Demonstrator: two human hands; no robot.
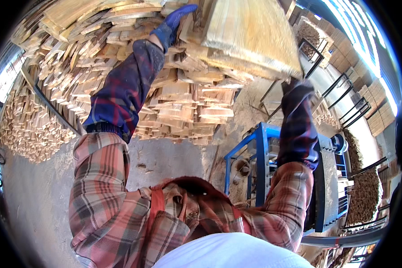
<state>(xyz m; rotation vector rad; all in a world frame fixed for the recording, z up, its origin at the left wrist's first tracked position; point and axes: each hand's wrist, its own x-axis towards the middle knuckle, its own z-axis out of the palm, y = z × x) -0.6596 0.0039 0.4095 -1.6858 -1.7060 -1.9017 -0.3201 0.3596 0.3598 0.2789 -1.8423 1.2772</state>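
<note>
My left hand (170,27), in a blue glove, reaches over the wood pile at the top. Its fingers stretch out beside the left edge of a wide, pale wooden board (250,29); whether they touch it I cannot tell. At the board's near right corner is my right hand (295,85), dark-gloved and somewhat blurred, closed on the wood there. Its fingers are partly hidden by the corner. More slabs show beneath and to the left of this board, with rough, bark-edged sides.
A large stack of rough-sawn wood pieces (89,49) spreads across the far left. Close on my right stands a blue-framed machine (265,165) with a dark sloping plate (328,183). Black metal racks (344,89) and more stacked wood (366,196) line the right side.
</note>
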